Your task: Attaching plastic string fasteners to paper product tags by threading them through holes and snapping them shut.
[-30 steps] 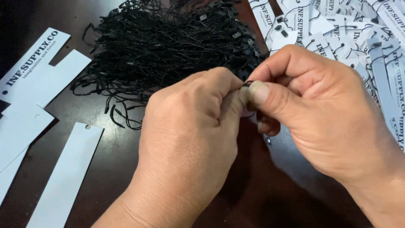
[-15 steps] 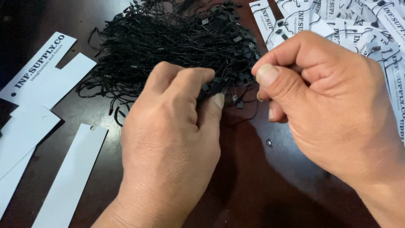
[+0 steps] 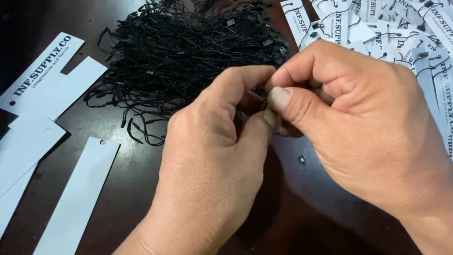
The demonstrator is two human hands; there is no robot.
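dark wooden table (image 3: 302, 222) | black string heap (image 3: 188, 52) | white paper tags (image 3: 52, 118) | strung tags (image 3: 401, 28)

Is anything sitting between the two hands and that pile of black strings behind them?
Nothing visible. The left hand and right hand meet fingertip to fingertip, pinching something small and dark, right at the near edge of the string pile. White tags lie off to the left, clear of that gap.

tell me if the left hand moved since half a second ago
Yes. The left hand came off the black string pile and drew back toward the right hand, fingertips meeting.
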